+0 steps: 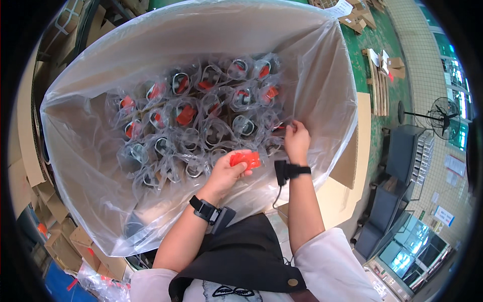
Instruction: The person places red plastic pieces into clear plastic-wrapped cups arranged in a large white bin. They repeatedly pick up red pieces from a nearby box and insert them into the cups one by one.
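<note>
A small stack of red plastic pieces (pixel 253 159) is gripped in my left hand (pixel 227 173), thumb on top, above the near rows of bagged parts. My right hand (pixel 298 140) reaches to the right end of the rows, its fingers pinched together. A thin red piece (pixel 279 127) shows right beside those fingertips, at a bagged part; what the fingers hold is hidden. Below both hands stand several round-mouthed metal parts (pixel 245 126), each wrapped in clear plastic. Red pieces like the one at the far right (pixel 271 93) sit in many of the mouths.
A large carton with a clear plastic liner (pixel 322 75) surrounds the parts, its rim standing high. Cardboard flaps (pixel 347 191) lie outside on the right. Farther right are a wooden pallet (pixel 377 83), a black fan (pixel 443 118) and dark grey cabinets (pixel 405 151). Opened cartons (pixel 65 241) crowd the left.
</note>
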`<state>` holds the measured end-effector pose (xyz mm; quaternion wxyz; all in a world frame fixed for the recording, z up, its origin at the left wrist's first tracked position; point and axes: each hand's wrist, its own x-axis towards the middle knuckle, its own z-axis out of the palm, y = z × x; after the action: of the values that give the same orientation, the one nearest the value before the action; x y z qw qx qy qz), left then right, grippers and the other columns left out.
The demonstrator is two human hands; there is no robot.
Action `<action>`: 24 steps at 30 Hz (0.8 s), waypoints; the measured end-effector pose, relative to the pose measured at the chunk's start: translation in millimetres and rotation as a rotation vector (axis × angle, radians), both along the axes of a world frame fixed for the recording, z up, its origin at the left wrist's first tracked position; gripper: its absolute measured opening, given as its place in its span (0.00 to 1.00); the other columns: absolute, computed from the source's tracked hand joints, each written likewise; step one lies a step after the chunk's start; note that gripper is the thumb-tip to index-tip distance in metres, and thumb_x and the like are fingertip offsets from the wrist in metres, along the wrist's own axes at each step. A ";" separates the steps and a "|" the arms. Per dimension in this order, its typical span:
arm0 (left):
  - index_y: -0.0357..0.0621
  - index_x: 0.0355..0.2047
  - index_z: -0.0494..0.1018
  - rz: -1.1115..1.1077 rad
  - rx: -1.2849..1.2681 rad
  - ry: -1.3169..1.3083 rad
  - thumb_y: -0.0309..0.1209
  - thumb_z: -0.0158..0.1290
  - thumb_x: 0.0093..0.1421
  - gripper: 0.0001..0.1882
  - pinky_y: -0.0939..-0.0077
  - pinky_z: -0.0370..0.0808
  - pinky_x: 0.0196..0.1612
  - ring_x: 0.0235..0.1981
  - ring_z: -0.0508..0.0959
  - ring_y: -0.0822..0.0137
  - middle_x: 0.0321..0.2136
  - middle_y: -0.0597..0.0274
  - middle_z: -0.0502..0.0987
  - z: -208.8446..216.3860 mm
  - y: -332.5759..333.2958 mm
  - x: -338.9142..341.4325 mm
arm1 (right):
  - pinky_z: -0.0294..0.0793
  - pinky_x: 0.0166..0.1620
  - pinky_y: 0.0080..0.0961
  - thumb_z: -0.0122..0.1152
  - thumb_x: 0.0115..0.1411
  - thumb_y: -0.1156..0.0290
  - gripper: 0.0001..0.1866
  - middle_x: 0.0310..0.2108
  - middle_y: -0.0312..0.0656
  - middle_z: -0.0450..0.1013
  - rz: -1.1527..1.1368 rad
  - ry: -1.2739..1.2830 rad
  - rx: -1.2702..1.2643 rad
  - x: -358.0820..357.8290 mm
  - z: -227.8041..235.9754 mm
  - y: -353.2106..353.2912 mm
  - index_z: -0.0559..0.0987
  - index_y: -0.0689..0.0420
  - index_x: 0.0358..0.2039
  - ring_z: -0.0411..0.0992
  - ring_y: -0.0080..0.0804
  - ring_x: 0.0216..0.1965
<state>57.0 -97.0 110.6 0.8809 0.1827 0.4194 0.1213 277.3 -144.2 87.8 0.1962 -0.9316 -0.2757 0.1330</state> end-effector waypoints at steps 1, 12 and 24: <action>0.37 0.44 0.71 0.001 0.018 0.035 0.27 0.56 0.59 0.13 0.82 0.76 0.29 0.30 0.77 0.75 0.37 0.59 0.77 0.2 0.0 -3.8 | 0.75 0.41 0.31 0.57 0.60 0.65 0.15 0.30 0.48 0.78 0.014 0.228 0.018 -11.8 7.8 -4.8 0.79 0.64 0.39 0.77 0.36 0.35; 0.40 0.42 0.69 0.042 0.097 0.199 0.26 0.59 0.57 0.13 0.80 0.76 0.32 0.31 0.77 0.72 0.31 0.62 0.77 -8.0 -5.0 -10.9 | 0.72 0.38 0.28 0.67 0.51 0.70 0.13 0.30 0.46 0.76 0.293 0.398 0.095 -38.7 33.0 22.8 0.81 0.62 0.36 0.74 0.34 0.31; 0.41 0.42 0.69 0.220 -0.057 0.101 0.30 0.60 0.57 0.15 0.80 0.78 0.29 0.31 0.79 0.71 0.35 0.61 0.77 3.6 0.7 -51.7 | 0.67 0.25 0.14 0.66 0.55 0.71 0.10 0.24 0.35 0.75 0.360 1.088 0.118 -102.7 65.6 13.7 0.81 0.64 0.35 0.69 0.16 0.23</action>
<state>5.3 -96.3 114.3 0.8448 0.1162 0.4842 0.1960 174.6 -130.5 153.4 0.3356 -0.6550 -0.2962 0.6088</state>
